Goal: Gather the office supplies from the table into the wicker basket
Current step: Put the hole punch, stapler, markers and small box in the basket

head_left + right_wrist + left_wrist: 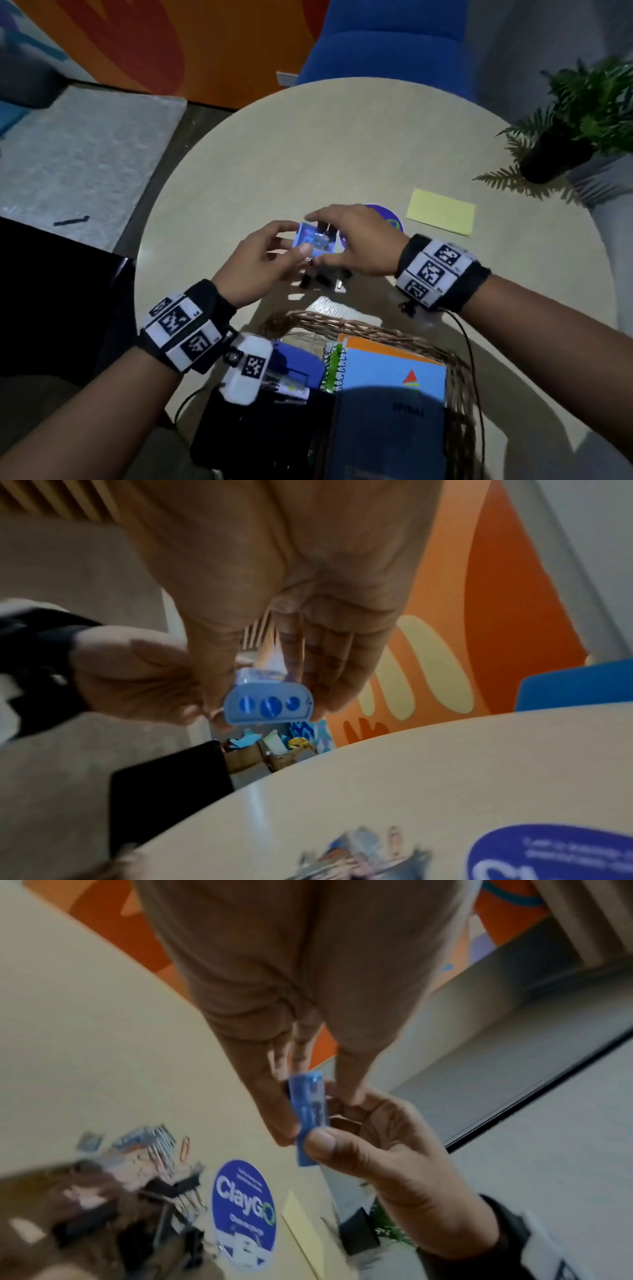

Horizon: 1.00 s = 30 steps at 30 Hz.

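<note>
A small blue plastic clip box hangs above the table, held between both hands. My left hand pinches its left side with thumb and fingers. Over its top and right side curl the fingers of my right hand. The left wrist view shows the box edge-on between the fingers. In the right wrist view its blue end faces the camera. Loose black binder clips lie on the table under the hands. A yellow sticky-note pad lies to the right. The wicker basket stands nearest me.
Inside the basket lie a spiral notebook and other supplies. A round blue sticker is on the round table. A potted fern stands at the right edge and a blue chair beyond the far edge.
</note>
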Each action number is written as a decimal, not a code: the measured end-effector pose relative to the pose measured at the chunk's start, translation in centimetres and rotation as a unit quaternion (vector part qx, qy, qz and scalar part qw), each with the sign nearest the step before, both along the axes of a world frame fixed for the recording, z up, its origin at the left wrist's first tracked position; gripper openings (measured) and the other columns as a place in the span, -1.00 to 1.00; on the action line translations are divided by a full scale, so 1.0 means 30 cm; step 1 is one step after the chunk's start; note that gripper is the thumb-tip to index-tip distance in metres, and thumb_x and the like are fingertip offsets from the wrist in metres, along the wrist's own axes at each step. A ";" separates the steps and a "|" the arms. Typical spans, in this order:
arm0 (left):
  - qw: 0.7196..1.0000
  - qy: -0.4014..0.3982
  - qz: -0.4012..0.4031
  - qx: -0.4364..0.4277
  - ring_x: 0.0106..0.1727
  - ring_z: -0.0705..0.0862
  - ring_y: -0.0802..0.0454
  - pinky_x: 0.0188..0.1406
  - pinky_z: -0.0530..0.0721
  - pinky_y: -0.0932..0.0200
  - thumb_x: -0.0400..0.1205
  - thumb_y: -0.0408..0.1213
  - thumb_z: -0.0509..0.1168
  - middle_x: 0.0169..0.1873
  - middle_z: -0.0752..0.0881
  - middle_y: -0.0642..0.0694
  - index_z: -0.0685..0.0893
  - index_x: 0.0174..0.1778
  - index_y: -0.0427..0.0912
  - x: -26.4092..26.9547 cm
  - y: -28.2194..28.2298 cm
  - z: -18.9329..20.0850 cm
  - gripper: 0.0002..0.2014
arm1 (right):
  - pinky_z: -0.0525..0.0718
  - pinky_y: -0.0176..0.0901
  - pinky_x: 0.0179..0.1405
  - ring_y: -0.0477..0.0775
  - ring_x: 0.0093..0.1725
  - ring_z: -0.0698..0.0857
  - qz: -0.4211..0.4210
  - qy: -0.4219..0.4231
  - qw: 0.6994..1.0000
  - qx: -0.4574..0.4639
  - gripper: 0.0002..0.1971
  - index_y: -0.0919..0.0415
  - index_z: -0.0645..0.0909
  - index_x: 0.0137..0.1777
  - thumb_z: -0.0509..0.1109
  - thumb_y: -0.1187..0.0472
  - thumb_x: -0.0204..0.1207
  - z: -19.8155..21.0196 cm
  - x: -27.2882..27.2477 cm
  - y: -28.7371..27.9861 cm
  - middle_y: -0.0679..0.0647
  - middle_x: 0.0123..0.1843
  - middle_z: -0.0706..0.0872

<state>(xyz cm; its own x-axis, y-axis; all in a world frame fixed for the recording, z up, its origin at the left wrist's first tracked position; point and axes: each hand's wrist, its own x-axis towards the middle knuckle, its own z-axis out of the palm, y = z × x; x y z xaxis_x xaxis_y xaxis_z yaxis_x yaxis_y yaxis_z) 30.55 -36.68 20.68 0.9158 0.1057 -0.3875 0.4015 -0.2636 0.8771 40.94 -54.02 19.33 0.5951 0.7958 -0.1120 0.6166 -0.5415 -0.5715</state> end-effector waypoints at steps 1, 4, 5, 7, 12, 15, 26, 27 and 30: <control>1.000 -0.006 0.008 -0.026 -0.14 0.81 -0.08 -0.10 0.78 0.00 0.48 -0.10 0.47 -0.10 0.77 -0.20 0.56 0.22 -0.11 -0.012 -0.006 0.007 -0.57 | 0.63 0.01 0.08 0.09 0.10 0.68 0.006 -0.002 1.000 0.020 -0.36 0.11 0.50 0.41 0.54 -0.09 0.35 0.021 -0.049 0.002 0.07 0.18 0.73; 0.999 -0.015 -0.016 -0.027 -0.31 0.77 0.01 -0.24 0.76 0.15 0.54 -0.38 0.41 -0.24 0.77 -0.15 0.52 0.21 -0.15 -0.053 0.007 0.014 -0.66 | 0.66 -0.03 0.03 0.02 0.09 0.69 -0.006 0.040 0.998 0.053 -0.33 0.08 0.53 0.38 0.58 -0.13 0.29 0.033 -0.124 -0.020 0.02 0.17 0.74; 0.999 -0.014 -0.045 0.001 -0.32 0.76 0.02 -0.21 0.75 0.15 0.54 -0.38 0.42 -0.25 0.77 -0.11 0.51 0.24 -0.07 -0.069 0.019 0.007 -0.62 | 0.66 -0.08 0.02 -0.03 0.08 0.69 -0.011 0.066 0.996 0.053 -0.32 0.06 0.54 0.38 0.59 -0.15 0.27 0.023 -0.124 -0.041 -0.01 0.16 0.75; 0.989 -0.010 -0.123 0.075 -0.25 0.78 0.03 -0.11 0.74 0.16 0.55 -0.32 0.42 -0.21 0.77 -0.05 0.49 0.31 0.11 -0.102 0.046 -0.015 -0.55 | 0.66 -0.08 0.11 -0.09 0.10 0.68 -0.047 0.107 0.992 0.043 -0.32 0.01 0.56 0.37 0.55 -0.23 0.26 -0.012 -0.086 -0.109 -0.04 0.20 0.74; 0.965 -0.005 -0.214 0.154 -0.07 0.79 0.15 -0.01 0.76 0.12 0.57 -0.33 0.37 0.00 0.79 0.03 0.53 0.27 0.21 -0.152 0.075 -0.046 -0.58 | 0.50 0.01 0.33 0.23 0.36 0.57 -0.300 0.018 0.952 -0.052 -0.47 0.20 0.51 0.42 0.49 0.08 0.47 -0.206 0.219 -0.385 0.21 0.44 0.54; 0.958 -0.025 -0.240 0.154 -0.02 0.75 0.13 -0.11 0.74 0.29 0.56 -0.43 0.29 -0.01 0.77 0.07 0.54 0.20 0.21 -0.165 0.065 -0.033 -0.57 | 0.35 0.10 0.48 0.34 0.52 0.38 -0.352 0.010 0.922 -0.164 -0.34 0.24 0.32 0.56 0.45 0.14 0.49 -0.318 0.379 -0.517 0.32 0.56 0.36; 0.844 -0.042 -0.394 0.362 0.22 0.56 0.08 0.04 0.60 0.11 0.52 -0.23 0.20 0.13 0.68 0.11 0.51 0.25 0.24 -0.219 0.024 -0.062 -0.60 | 0.62 0.08 0.11 0.36 0.25 0.62 -0.371 0.042 0.891 -0.259 -0.36 0.22 0.53 0.30 0.67 0.08 0.24 -0.376 0.477 -0.558 0.30 0.26 0.66; 0.837 -0.040 -0.399 0.373 0.23 0.56 0.06 0.02 0.60 0.10 0.53 -0.22 0.20 0.12 0.68 0.09 0.52 0.24 0.22 -0.223 0.019 -0.062 -0.62 | 0.61 0.07 0.12 0.36 0.25 0.62 -0.366 0.045 0.891 -0.264 -0.41 0.27 0.55 0.30 0.63 0.12 0.30 -0.362 0.455 -0.558 0.32 0.27 0.66; 0.817 -0.035 -0.406 0.409 0.18 0.59 0.00 -0.06 0.56 0.08 0.57 -0.26 0.20 0.09 0.69 0.03 0.53 0.23 0.16 -0.228 0.013 -0.059 -0.66 | 0.58 0.06 0.12 0.38 0.20 0.64 -0.362 0.024 0.903 -0.229 -0.65 0.31 0.61 0.24 0.47 0.26 0.47 -0.277 0.356 -0.550 0.35 0.23 0.68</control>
